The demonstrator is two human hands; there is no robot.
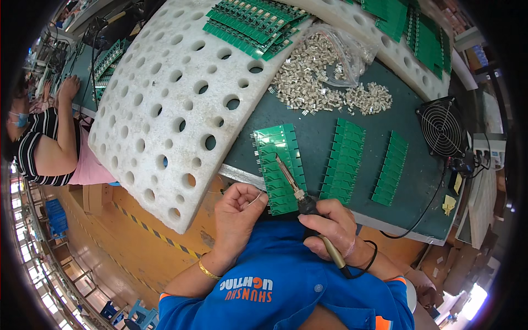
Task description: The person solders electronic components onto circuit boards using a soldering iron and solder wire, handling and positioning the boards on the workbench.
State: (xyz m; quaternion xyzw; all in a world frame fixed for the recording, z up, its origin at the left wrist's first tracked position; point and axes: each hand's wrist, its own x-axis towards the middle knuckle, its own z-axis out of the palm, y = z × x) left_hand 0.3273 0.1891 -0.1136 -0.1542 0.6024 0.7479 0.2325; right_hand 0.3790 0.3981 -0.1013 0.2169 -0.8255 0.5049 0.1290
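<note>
Item: soldering iron (300, 193), clamped in our right hand (330, 228), tip on the green circuit-board strip (279, 165) at the worktop's (324, 118) near edge. Our left hand (237, 212), fingers curled together, pinches thin solder wire, hard to see. Risks: the tip slips and bridges pads; our fingertips sit close to the heat.

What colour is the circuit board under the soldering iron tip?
Green, seen in the head view: the circuit board under the soldering iron.
</note>
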